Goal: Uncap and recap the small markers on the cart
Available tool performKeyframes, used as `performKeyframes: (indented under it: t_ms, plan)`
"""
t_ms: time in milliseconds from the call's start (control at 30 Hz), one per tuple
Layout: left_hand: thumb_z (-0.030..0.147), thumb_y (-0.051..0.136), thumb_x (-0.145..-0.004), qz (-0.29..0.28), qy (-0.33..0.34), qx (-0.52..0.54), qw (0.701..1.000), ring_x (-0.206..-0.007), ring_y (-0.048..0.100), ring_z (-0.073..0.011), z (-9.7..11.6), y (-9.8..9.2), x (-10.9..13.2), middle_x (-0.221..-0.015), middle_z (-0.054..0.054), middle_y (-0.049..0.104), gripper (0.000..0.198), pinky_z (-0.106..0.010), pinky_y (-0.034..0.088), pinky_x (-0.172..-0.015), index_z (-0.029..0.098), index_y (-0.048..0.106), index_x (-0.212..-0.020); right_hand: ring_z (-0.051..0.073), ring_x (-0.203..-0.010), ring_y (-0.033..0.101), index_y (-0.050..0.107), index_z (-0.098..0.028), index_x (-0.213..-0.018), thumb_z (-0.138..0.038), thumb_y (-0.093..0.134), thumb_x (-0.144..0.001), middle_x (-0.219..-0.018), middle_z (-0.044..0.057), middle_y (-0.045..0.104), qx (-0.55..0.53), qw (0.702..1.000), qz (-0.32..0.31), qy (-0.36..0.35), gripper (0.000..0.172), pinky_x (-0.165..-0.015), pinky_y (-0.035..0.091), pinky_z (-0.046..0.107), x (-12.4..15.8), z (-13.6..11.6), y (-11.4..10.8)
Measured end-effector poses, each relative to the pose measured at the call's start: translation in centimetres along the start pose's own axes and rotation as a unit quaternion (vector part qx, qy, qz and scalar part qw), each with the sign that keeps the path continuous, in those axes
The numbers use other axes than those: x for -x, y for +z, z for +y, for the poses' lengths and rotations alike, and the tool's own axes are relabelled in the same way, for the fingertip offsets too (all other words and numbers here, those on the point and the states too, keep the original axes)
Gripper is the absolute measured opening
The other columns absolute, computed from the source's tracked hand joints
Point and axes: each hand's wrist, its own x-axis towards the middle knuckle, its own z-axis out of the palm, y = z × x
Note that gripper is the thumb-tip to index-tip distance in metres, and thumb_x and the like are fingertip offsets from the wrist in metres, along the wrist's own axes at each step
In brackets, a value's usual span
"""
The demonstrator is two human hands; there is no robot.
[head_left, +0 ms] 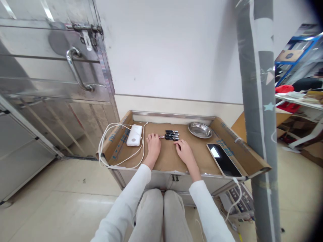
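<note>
Left hand point(153, 144) and right hand point(184, 150) flank slim black-and-silver rods point(172, 135), grouped probably for reach toward brown cardboard-covered desk point(171, 159)'s back edge — whether fingers grip, I cannot tell.

Left hand point(153, 145) here, its fingers hiding part of a small reddish piece point(162, 137), and whether it's gripped, no telling! Over to the right hand point(184, 150): too small to say whether its fingertips touch the black sticks point(170, 137), their markings too tiny to read. Both sleeves point(127, 201) run off the bottom edge, the steel door point(50, 67) is cut at left and top, the wrapped column point(258, 101) at top and bottom, and the shelves point(294, 64) far right are blurred.
</note>
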Motion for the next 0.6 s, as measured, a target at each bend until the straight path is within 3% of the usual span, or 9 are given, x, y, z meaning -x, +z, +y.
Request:
performKeyframes:
  t_ms: [333,600]
  plan:
    - [0.014,0.039,-0.088,0.015,0.021,0.075,0.997,-0.100,0.048,-0.0271,0.09,0.16,-0.12,-0.100,-0.011,0.056,0.018,-0.042,0.038,-0.085,0.018,0.055,-0.096,0.020,-0.089,0.055,0.062,-0.020,-0.090,-0.015,0.038,-0.087,-0.091,0.007,0.062,0.003,1.000,-0.002,0.002,0.025,-0.084,0.044,0.034,-0.01,0.44,0.28]
    - [0.012,0.043,-0.085,-0.008,0.113,0.124,0.986,-0.094,0.050,-0.0239,0.24,-0.23,-0.19,-0.095,-0.007,0.058,0.016,-0.038,0.039,-0.084,0.022,0.054,-0.089,0.020,-0.088,0.055,0.063,-0.020,-0.090,-0.015,0.038,-0.087,-0.091,0.007,0.062,0.002,1.000,0.002,-0.006,0.025,-0.083,0.044,0.034,-0.11,0.75,0.45]
